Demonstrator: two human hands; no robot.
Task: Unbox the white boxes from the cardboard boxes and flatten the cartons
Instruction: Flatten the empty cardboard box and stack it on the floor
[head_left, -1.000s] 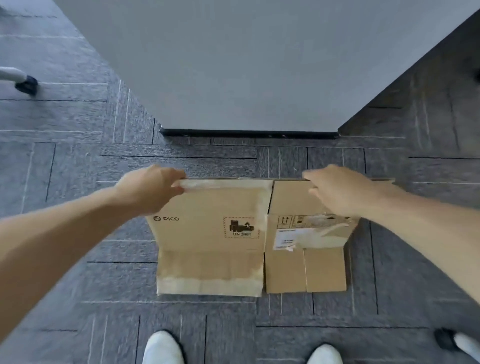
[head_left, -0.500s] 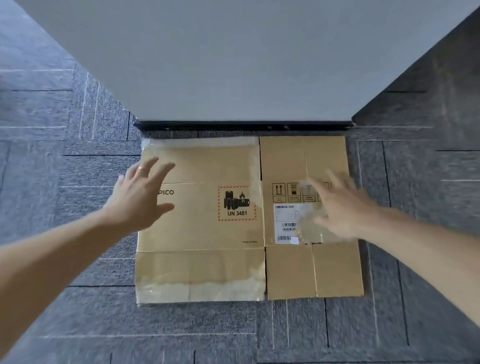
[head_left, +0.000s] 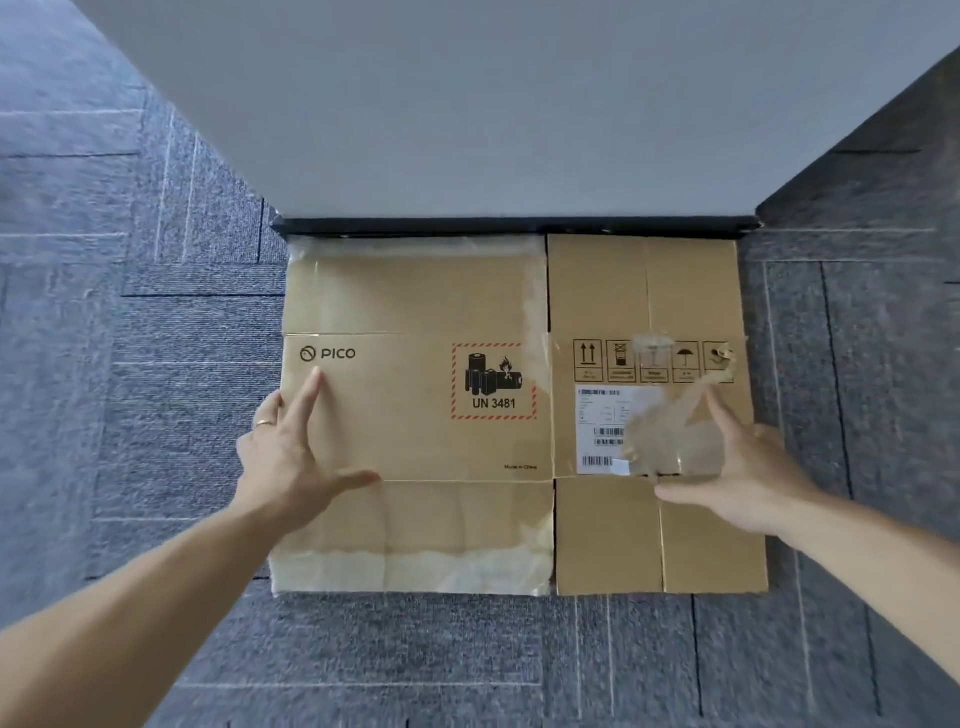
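On a grey carpeted floor (head_left: 156, 364), a flattened brown cardboard carton (head_left: 415, 291) lies under a person's left hand (head_left: 283, 462), fingers (head_left: 304, 400) spread wide, while the open-fingered right hand (head_left: 753, 483) hovers by a crumpled scrap of clear tape (head_left: 670, 441), likely next to be peeled away, with flattening seemingly near done.

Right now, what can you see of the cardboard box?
The cardboard box is brown, flattened, on grey carpet, far edge at a black baseboard. It shows PICO, a red-bordered UN 3481 battery mark, handling symbols, a white barcode label and torn tape. The left hand rests on its left edge; right hand spreads over its right.
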